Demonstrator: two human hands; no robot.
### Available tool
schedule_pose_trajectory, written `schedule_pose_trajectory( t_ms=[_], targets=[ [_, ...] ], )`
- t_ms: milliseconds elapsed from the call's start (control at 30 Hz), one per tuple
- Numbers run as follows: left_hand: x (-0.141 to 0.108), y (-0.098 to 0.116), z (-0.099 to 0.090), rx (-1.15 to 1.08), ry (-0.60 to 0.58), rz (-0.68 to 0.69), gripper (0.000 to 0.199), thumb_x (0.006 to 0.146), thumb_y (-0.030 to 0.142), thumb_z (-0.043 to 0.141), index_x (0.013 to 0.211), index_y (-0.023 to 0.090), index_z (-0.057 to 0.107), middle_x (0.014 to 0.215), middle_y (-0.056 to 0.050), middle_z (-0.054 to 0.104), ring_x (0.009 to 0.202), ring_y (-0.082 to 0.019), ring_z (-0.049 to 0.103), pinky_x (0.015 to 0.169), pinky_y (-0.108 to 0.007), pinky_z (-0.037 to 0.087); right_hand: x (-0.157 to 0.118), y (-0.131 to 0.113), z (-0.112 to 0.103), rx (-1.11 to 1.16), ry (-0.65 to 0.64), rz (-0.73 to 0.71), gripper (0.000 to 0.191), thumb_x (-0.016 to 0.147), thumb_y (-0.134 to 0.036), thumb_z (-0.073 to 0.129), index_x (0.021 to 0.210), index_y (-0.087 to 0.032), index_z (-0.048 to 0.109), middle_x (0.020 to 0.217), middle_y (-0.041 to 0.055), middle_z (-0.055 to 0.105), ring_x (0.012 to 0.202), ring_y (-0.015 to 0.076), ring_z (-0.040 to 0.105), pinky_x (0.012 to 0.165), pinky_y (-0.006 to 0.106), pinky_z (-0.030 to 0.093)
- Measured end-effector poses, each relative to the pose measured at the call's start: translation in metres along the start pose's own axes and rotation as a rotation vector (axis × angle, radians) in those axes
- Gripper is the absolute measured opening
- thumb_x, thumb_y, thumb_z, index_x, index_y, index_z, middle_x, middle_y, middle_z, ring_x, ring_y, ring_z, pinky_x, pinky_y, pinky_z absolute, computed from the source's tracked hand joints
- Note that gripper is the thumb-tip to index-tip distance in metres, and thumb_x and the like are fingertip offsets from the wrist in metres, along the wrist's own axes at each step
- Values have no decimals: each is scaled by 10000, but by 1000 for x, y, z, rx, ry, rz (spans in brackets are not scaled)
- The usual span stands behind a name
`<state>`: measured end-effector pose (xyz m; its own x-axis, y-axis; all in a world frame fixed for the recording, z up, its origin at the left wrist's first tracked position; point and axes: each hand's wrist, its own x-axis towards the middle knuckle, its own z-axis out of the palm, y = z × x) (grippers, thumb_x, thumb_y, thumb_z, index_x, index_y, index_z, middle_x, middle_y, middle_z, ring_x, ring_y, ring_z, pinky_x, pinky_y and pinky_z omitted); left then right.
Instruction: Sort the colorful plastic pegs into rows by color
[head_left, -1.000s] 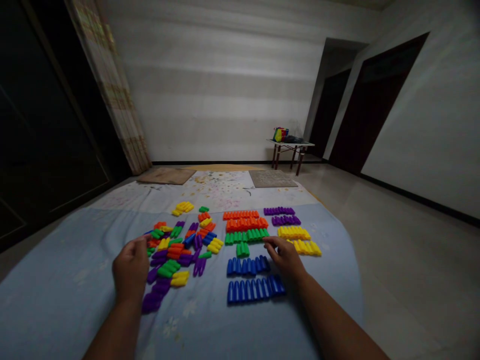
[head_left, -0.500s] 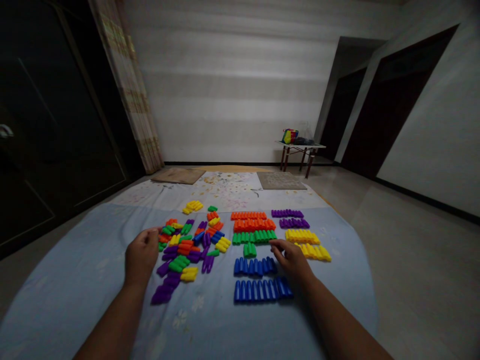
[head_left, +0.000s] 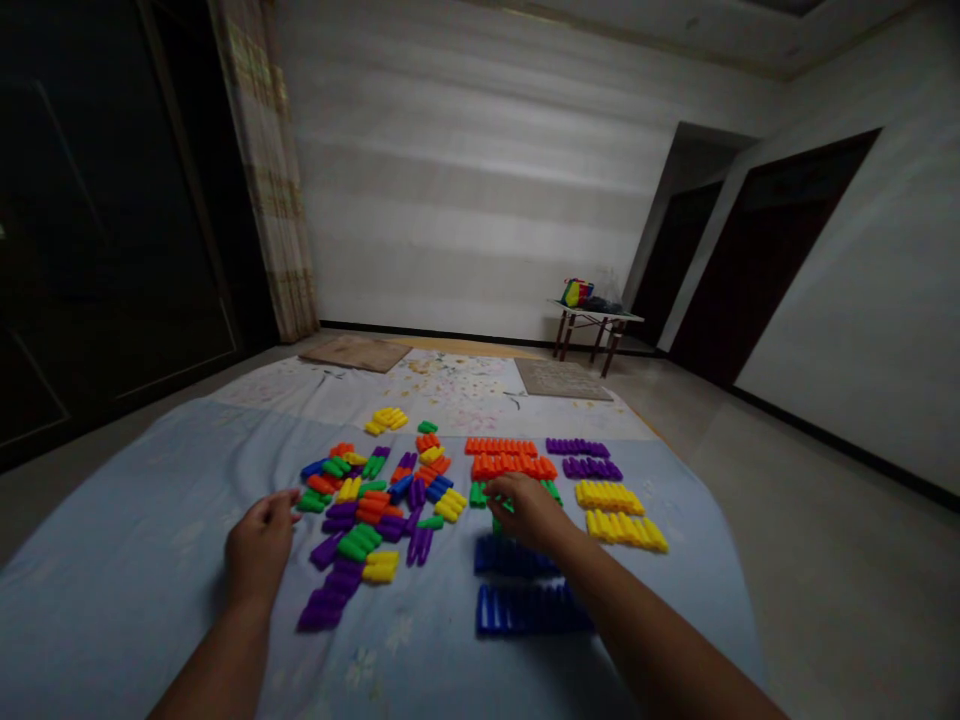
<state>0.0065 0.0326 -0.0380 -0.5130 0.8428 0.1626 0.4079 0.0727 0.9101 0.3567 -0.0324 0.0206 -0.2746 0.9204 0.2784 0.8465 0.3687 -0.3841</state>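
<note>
My left hand (head_left: 262, 545) is at the left edge of a mixed pile of coloured plastic pieces, its curled fingertips beside some green pieces (head_left: 313, 502). Whether it pinches anything is too small to tell. My right hand (head_left: 525, 508) hovers over the sorted rows, fingers bent down and partly covering the green row (head_left: 478, 494); what is between its fingertips is hidden. Orange rows (head_left: 514, 467) lie just beyond it, blue rows (head_left: 525, 610) nearer me. Yellow rows (head_left: 626, 530) and purple rows (head_left: 577, 448) are on the right.
A cloth with flowers covers the round table (head_left: 405, 660). Two flat boards (head_left: 356, 353) lie on its far side, left and right. Beyond stands a small table (head_left: 596, 312) with a colourful bag (head_left: 577, 292) by the wall.
My right hand has moved left from beside the yellow rows to over the green row. My left hand has shifted slightly left and down, uncovering blue and green pieces. The view has tilted.
</note>
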Motion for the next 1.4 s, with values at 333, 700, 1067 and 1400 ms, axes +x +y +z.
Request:
schedule_pose_trajectory(
  t_ms=[333, 700, 1067, 1400],
  targets=[
    [-6, 5, 1, 65, -61, 36, 350, 739, 415, 405, 883, 189, 629, 731, -40, 655, 718, -193, 609, 634, -270, 439, 56, -27, 47, -150, -203, 139, 318, 751, -323, 578, 1025, -172, 638, 964, 114, 647, 941, 246, 571, 784, 332, 417],
    [-2, -3, 9, 107, -76, 66, 362, 743, 434, 393, 877, 195, 630, 853, -63, 679, 785, -204, 615, 667, -274, 454, 20, -32, 28, 91, -11, 38, 242, 755, -150, 570, 989, -210, 597, 941, 41, 546, 819, 140, 558, 723, 242, 421],
    [-4, -3, 12, 94, -64, 63, 344, 735, 410, 415, 888, 198, 640, 842, -49, 677, 772, -198, 620, 625, -263, 459, -36, -62, 45, 97, -191, -125, 265, 717, -107, 594, 959, -213, 580, 1004, 37, 554, 917, 158, 543, 778, 252, 416],
    [-4, 0, 11, 120, -75, 54, 314, 733, 401, 452, 879, 204, 648, 755, -13, 670, 743, -178, 611, 641, -246, 446, -43, -70, 35, 38, -175, -137, 330, 742, -393, 637, 1027, -234, 589, 1068, 48, 575, 1003, 204, 511, 880, 352, 367]
  ],
)
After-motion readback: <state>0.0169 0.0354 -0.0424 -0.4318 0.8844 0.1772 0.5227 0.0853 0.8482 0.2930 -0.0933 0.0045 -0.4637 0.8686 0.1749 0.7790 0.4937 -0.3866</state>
